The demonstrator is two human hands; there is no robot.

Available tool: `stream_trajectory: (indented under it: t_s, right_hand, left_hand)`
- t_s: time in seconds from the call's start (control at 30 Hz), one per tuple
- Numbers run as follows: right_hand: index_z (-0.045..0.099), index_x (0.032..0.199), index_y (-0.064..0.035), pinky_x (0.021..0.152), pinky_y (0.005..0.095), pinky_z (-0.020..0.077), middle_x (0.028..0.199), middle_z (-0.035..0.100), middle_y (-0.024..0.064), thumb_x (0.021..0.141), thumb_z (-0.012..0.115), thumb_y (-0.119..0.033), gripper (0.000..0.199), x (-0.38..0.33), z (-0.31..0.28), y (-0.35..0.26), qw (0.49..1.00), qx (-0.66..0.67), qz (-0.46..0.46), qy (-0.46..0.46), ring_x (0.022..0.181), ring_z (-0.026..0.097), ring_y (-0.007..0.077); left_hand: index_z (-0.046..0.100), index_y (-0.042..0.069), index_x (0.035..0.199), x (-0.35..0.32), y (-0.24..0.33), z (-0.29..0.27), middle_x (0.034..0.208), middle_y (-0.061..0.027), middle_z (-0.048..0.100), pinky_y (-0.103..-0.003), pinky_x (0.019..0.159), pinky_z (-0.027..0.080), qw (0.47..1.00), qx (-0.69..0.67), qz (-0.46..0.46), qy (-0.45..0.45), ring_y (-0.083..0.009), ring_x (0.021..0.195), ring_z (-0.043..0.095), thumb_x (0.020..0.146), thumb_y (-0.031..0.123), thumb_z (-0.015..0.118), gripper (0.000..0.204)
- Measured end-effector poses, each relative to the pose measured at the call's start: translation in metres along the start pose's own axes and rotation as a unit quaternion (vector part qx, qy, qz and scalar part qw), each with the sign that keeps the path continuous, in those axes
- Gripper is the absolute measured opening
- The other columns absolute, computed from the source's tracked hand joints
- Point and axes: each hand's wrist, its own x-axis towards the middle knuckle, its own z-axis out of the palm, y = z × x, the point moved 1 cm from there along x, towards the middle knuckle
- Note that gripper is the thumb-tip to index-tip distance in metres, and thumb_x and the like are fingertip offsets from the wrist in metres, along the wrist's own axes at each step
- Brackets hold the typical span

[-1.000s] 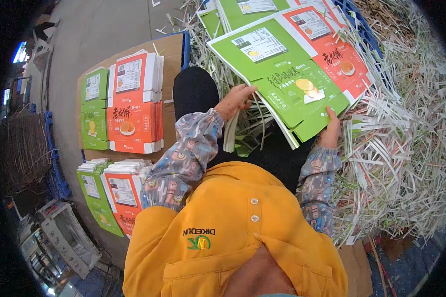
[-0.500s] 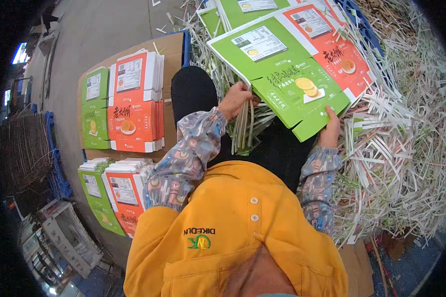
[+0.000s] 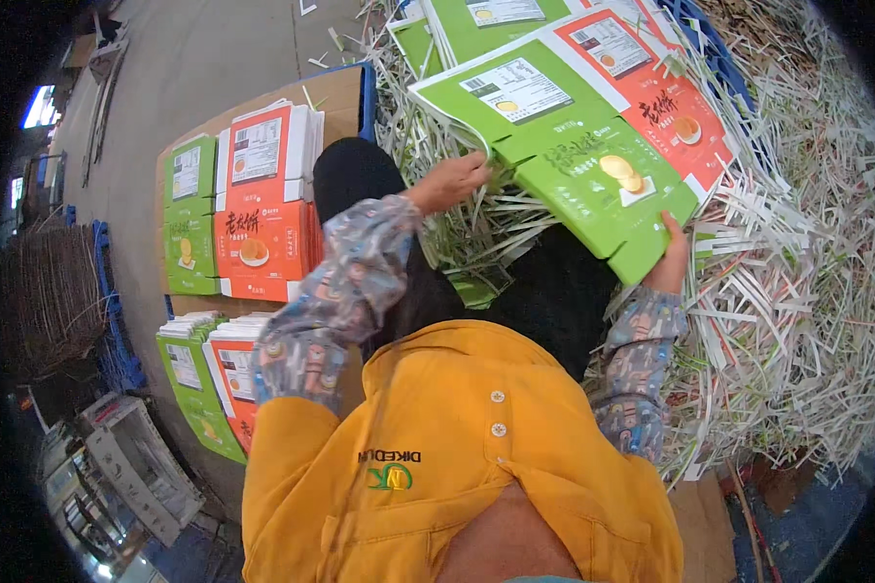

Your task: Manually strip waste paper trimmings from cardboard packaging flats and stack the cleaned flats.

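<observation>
Left hand (image 3: 454, 181) and right hand (image 3: 667, 264) each have a clenched grip on the green-and-red flat carton stack (image 3: 593, 126) over the paper trimmings (image 3: 797, 291), so I'd pull evenly to keep it square.

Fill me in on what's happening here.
A person in a yellow vest is handling a stack of flat green and orange printed carton sheets. The left hand grips its near left edge, the right hand its lower right corner. Paper trim strips lie heaped around. More sheet stacks sit on a pallet to the left.
</observation>
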Motion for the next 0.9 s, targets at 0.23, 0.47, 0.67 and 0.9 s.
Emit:
stream_trajectory:
  t_s: [0.23,0.47,0.67,0.9]
  right_hand:
    - [0.047,0.103,0.0028,0.069,0.0293,0.0467,0.095,0.056,0.0122,0.078,0.05,-0.02,0.034,0.004,-0.017,-0.024,1.0,0.01,0.028,-0.01,0.081,0.057,0.0212]
    - [0.048,0.102,0.0016,0.069,0.0311,0.047,0.095,0.056,0.0129,0.078,0.051,-0.021,0.034,0.016,-0.021,-0.051,0.987,0.001,0.125,-0.1,0.079,0.057,0.0221]
    - [0.048,0.102,0.001,0.068,0.0318,0.047,0.092,0.057,0.0124,0.079,0.05,-0.023,0.034,-0.01,-0.071,-0.046,0.998,0.005,0.055,-0.014,0.078,0.057,0.0219]
    - [0.048,0.101,0.0019,0.064,0.0281,0.0475,0.09,0.057,0.0115,0.079,0.05,-0.021,0.032,-0.003,-0.059,-0.032,0.998,0.008,0.051,0.02,0.074,0.057,0.0203]
  left_hand:
    - [0.05,0.006,0.086,-0.024,-0.032,-0.042,0.08,-0.0204,0.055,-0.043,0.065,0.041,0.959,0.211,-0.166,-0.09,-0.0357,0.074,0.053,0.081,0.025,0.038,0.023]
    - [0.057,0.009,0.079,-0.106,-0.183,-0.282,0.065,-0.0064,0.058,-0.035,0.036,0.041,0.648,0.667,-0.366,-0.039,-0.0161,0.049,0.056,0.074,0.016,0.05,0.011]
    - [0.058,0.01,0.084,0.044,-0.102,-0.186,0.071,-0.0163,0.054,-0.038,0.06,0.046,0.909,0.314,-0.209,0.18,-0.0318,0.069,0.055,0.074,0.018,0.049,0.015]
    - [0.052,0.0,0.082,0.057,-0.058,-0.139,0.059,-0.0102,0.054,-0.034,0.051,0.042,0.915,-0.02,-0.32,0.246,-0.0187,0.057,0.055,0.074,0.021,0.048,0.023]
